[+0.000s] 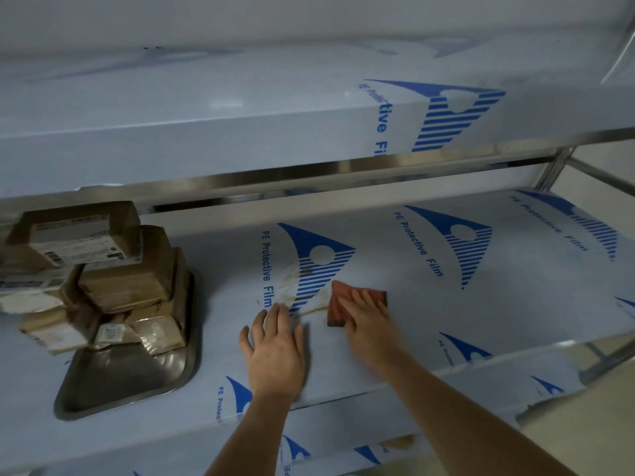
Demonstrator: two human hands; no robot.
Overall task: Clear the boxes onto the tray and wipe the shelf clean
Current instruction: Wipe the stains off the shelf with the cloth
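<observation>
A steel tray (113, 386) sits at the left of the middle shelf (446, 304), which is covered in blue-printed protective film. Several brown cardboard boxes (103, 266) are stacked on the tray's far half. My right hand (369, 324) presses flat on a red-orange scouring sponge (340, 300) lying on the shelf. Brownish smears (292, 283) mark the film just left of the sponge. My left hand (275, 352) rests flat on the shelf with fingers spread, its fingertips at the edge of the smears.
An upper shelf (240, 132) with the same film overhangs the working shelf, leaving a low gap. A steel upright (553, 170) and cross bar stand at the right. A lower shelf edge (343, 451) shows below my arms.
</observation>
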